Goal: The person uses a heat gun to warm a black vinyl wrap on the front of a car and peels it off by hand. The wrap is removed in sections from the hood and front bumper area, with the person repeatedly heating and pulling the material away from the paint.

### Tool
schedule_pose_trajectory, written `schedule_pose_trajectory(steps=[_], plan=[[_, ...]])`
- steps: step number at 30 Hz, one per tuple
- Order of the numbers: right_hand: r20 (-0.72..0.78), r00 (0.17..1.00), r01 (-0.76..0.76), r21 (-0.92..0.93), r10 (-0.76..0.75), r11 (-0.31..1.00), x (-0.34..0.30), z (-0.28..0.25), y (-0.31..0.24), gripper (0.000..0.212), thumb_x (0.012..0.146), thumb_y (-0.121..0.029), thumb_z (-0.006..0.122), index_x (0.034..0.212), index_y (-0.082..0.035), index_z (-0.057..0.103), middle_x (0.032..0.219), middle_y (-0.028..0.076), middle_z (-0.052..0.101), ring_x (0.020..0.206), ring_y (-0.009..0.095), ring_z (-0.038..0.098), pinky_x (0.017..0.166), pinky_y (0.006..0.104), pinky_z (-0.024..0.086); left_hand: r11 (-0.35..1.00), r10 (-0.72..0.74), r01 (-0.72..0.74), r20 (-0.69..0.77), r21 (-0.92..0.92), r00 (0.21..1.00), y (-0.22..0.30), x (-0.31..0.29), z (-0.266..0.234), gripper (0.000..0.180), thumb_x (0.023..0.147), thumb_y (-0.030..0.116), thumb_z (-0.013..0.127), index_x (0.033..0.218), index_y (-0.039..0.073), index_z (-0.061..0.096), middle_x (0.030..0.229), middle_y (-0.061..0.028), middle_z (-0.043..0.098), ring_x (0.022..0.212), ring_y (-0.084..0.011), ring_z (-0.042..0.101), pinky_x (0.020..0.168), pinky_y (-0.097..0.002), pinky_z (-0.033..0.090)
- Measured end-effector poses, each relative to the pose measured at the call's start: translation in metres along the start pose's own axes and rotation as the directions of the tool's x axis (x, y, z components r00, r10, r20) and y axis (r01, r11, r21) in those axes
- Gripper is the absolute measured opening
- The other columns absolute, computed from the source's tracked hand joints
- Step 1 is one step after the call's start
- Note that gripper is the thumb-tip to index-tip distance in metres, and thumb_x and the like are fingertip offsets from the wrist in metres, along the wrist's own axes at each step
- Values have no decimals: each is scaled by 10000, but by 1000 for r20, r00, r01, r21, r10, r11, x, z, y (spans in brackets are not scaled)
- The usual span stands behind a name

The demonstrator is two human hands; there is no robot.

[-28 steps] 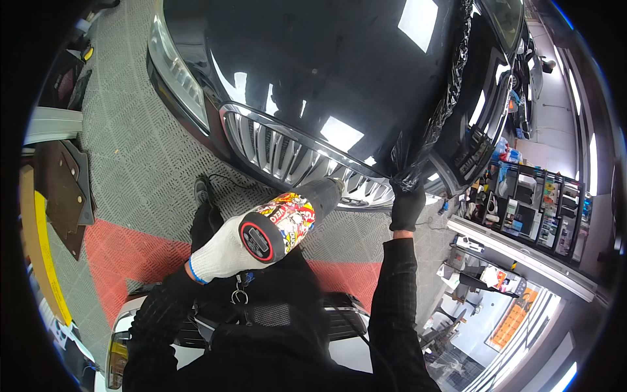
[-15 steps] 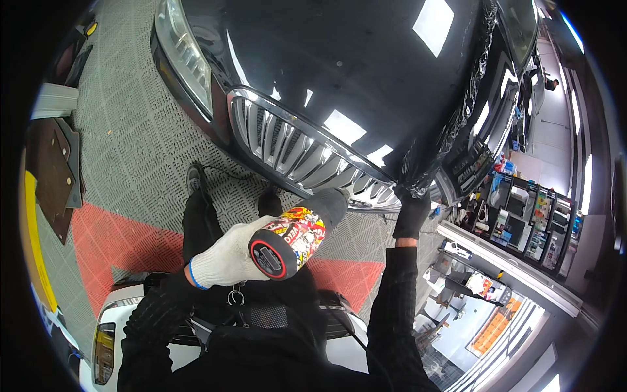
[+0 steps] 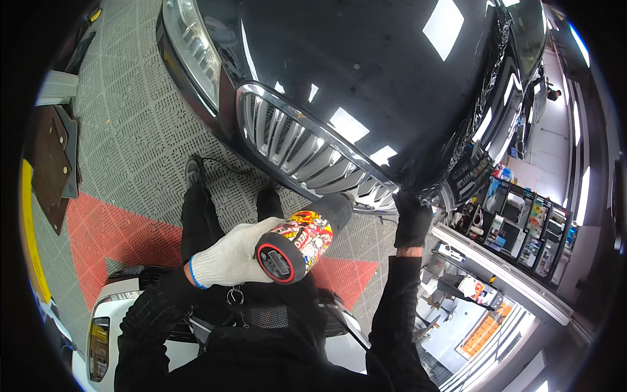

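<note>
1. Heat gun: a cylindrical tool with a sticker-covered body, a red-rimmed black rear end facing the camera and a black nozzle pointing up-right toward the lower edge of the grille. It sits low in the centre of the view, above the person's lap.
2. Left hand: in a white knit glove with a blue cuff edge. Fingers are wrapped round the body of the heat gun from the left, holding it in a full grip.
3. Right hand: in a black glove, raised to the front edge of the hood near the right end of the grille. Fingers are closed against a crinkled dark film at that edge; whether they pinch it or only press on it cannot be told.
4. Nozzle and right hand are near one another, not touching; the grille's lower right end lies between them.
5. Car: black, glossy, with ceiling lights reflected in the hood. The chrome grille has vertical bars. A headlight is at upper left.
6. Film runs along the hood's right side, wrinkled and shiny.
7. Person: dark sleeves and trousers, a shoe on the floor just below the bumper.
8. Floor: grey grid tiles, with red tiles to the left and under the legs.
9. Shelves with assorted goods stand at right, well apart from the hands.
</note>
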State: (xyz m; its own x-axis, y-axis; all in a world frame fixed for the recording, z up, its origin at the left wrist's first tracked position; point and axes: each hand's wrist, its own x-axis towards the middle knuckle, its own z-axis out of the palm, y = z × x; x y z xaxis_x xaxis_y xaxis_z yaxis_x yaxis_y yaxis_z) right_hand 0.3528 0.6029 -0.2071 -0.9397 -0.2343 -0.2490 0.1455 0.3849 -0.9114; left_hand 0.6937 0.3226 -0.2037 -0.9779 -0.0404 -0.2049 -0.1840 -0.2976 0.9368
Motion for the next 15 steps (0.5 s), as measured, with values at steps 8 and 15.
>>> schedule_pose_trajectory(steps=[8,15], plan=[[18,1000,2,244,-6,970,-4,15,-4,319,896,20,814,1204,8,733,1054,54,736,939,181,704,819,345,607,999,-5,6,-35,32,999,0,2,-4,817,793,211,959,1440,-22,517,1239,-184,743,1142,-291,755,1003,-397,601],[-166,967,132,-323,-193,937,2,33,-8,360,834,-21,912,1163,16,772,1142,72,796,993,150,713,904,318,558,998,-47,48,-38,26,998,-9,1,-6,841,773,200,971,1448,-15,517,1259,-169,736,1158,-276,744,1014,-384,592]])
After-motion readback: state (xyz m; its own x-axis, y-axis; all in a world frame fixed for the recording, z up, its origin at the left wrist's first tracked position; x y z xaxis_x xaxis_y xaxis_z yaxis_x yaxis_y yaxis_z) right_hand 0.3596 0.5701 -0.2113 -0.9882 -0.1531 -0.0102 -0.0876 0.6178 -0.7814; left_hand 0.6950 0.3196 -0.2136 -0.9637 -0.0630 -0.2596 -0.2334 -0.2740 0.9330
